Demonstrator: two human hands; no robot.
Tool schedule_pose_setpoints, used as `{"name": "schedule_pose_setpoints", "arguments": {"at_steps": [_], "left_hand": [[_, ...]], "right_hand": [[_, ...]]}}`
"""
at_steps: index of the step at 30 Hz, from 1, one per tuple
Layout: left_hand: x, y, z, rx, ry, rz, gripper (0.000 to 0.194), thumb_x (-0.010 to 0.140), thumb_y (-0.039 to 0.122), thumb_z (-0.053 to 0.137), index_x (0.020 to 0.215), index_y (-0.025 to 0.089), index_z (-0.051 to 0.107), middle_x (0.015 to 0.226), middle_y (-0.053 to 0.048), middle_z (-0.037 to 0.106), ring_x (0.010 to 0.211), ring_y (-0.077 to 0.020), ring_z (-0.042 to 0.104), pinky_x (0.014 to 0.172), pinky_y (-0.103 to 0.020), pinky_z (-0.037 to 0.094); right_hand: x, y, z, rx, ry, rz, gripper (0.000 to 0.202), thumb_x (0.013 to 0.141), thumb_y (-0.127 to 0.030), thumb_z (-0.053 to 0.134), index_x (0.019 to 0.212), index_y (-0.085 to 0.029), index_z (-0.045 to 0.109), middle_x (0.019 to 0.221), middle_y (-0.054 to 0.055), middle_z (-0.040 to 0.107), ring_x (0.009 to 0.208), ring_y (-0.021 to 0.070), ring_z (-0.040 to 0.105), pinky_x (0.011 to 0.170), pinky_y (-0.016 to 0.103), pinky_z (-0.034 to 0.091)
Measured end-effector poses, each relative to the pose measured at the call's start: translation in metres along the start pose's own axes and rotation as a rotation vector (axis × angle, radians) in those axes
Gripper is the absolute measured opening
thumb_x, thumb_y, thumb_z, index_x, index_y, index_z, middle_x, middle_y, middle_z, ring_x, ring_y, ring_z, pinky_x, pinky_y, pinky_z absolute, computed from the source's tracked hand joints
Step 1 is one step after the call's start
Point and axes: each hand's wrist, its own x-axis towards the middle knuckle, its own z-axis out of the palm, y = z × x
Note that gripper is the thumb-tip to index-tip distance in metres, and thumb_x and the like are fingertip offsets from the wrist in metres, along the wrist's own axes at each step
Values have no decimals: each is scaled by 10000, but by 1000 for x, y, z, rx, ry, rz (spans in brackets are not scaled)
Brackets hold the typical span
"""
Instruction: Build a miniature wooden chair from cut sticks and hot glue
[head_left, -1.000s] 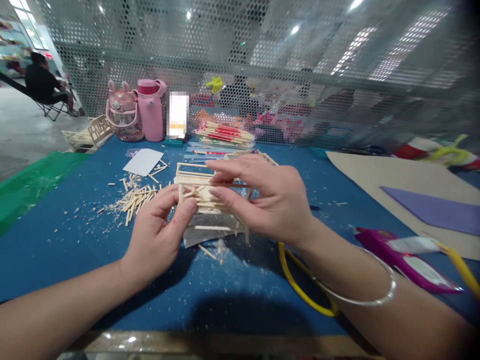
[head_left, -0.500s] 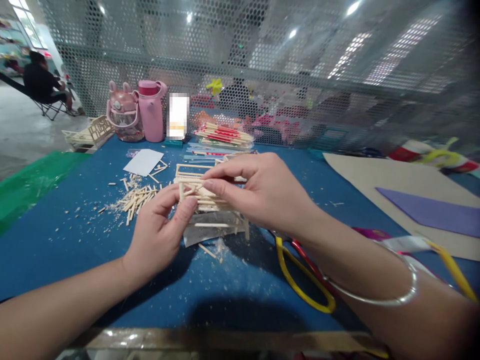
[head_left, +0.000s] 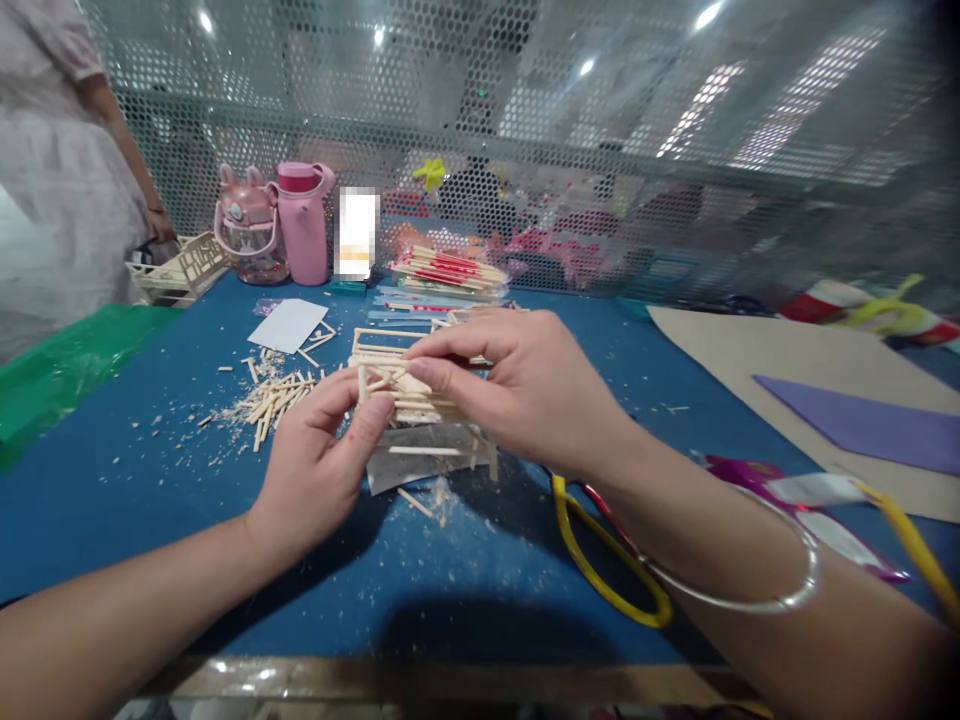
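Note:
A small frame model of pale wooden sticks (head_left: 427, 405) is between my hands, above the blue table. My left hand (head_left: 322, 440) grips its left end with thumb and fingers. From the upper right, my right hand (head_left: 517, 385) pinches at the top of the model; a small piece between those fingertips may be there, but I cannot make it out. Under the model lies a grey sheet (head_left: 394, 470) with wood dust and a loose stick (head_left: 415, 502) near it. Scissors with yellow and red handles (head_left: 600, 570) lie partly beneath my right forearm.
Cut stick pieces (head_left: 277, 400) and crumbs lie left, near a white card (head_left: 288, 326). Behind stand a pink bottle (head_left: 304, 235), a clear-bodied cup (head_left: 251, 240) and bundled sticks (head_left: 450, 270). Cardboard (head_left: 720, 350) with a purple sheet (head_left: 862, 420) lies right. A person (head_left: 67, 160) stands left.
A person in light clothes has come into view at the left, covering the seated person seen before. My hands and the stick model hold almost the same position.

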Motion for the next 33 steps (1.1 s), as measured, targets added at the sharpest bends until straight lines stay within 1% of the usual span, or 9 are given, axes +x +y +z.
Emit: {"name": "schedule_pose_setpoints", "arguments": {"at_steps": [2,4,8,10,12,16,20,26,33], "left_hand": [[0,1,0,-17,6,-14,219,892,330,511,914,197,684,991,-50,687,864,-180,599,820,-313,452],[1,1,0,-17,16,-15,222,891,334,510,868,194,681,944,-44,684,861,-180,597,805,-306,449],[1,1,0,22,27,-1,244,895,329,499,775,181,651,865,-35,664,809,-165,583,762,-286,447],[1,0,0,27,31,4,234,896,323,499,780,181,644,869,-34,659,813,-162,580,763,-282,445],[1,-1,0,21,29,7,231,895,326,501,783,183,642,869,-35,660,830,-168,581,766,-286,447],[1,-2,0,-4,22,14,215,893,330,507,839,195,666,911,-39,672,860,-173,588,783,-298,451],[1,-3,0,4,24,24,220,894,335,505,883,211,686,941,-46,683,888,-184,591,788,-318,461],[1,-5,-1,-21,8,15,222,891,342,512,876,201,684,972,-54,685,912,-192,602,811,-322,458],[0,-2,0,-33,5,-7,215,891,334,507,860,194,668,975,-59,674,893,-189,598,813,-327,449]], "right_hand": [[-2,2,-6,23,74,16,185,866,-265,535,944,-225,697,850,-2,716,770,147,653,692,273,492],[-3,9,-14,69,245,22,248,900,-309,491,1103,-249,621,982,17,689,909,171,643,795,326,498],[-2,52,-27,-9,589,67,311,927,-395,426,1161,-215,521,1007,69,633,927,172,610,851,340,478],[0,85,-27,-265,482,280,351,960,-369,297,1195,-174,468,1075,115,609,954,174,591,857,319,466],[0,119,-24,-457,167,512,312,929,-271,333,1143,-141,519,1071,135,628,960,196,590,853,317,455],[-5,171,-11,-539,-141,688,408,718,-149,550,1121,-93,578,1088,197,640,987,300,600,818,378,460],[-11,190,-4,-608,-328,792,493,661,-158,566,1151,-114,579,1103,206,636,976,324,609,779,385,468],[-17,185,5,-656,-353,776,429,596,-184,630,1025,-156,634,1088,193,640,1034,361,569,826,446,449],[-23,195,-2,-427,-68,555,182,727,-337,584,752,-159,612,720,146,665,702,246,623,623,327,454]]}}
